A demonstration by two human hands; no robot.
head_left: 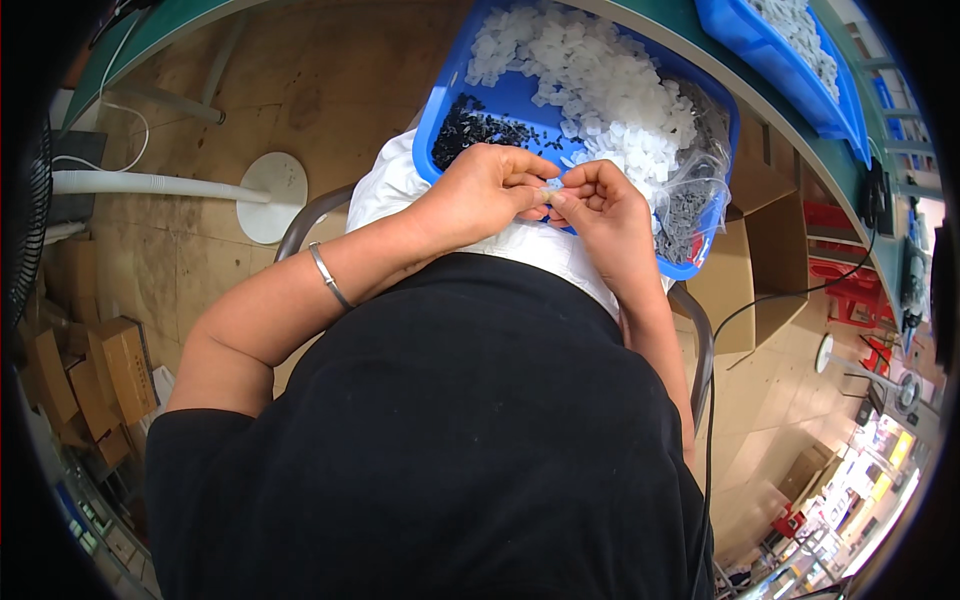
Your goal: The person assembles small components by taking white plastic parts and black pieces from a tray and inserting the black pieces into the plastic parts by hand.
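Note:
Above the near edge of a blue tray (522, 95), my left hand (485, 192) and my right hand (607, 218) meet fingertip to fingertip. Both are closed in a pinch on one small translucent piece (552, 186), whose exact shape the fingers partly hide. A large heap of flat, whitish translucent pieces (620, 75) fills the back and middle of the tray. Small black parts (465, 130) lie scattered at its left, nearest my left hand. Beyond my right hand, a clear plastic bag (708, 150) rests at the tray's right side, with small grey parts (684, 215) there.
A green table (660, 22) curves along the far side, bearing another blue tray (790, 60) of pale parts. An open cardboard box (745, 270) stands right of my chair (700, 325). At left are a white round stand base (272, 198) and several cardboard boxes (120, 370).

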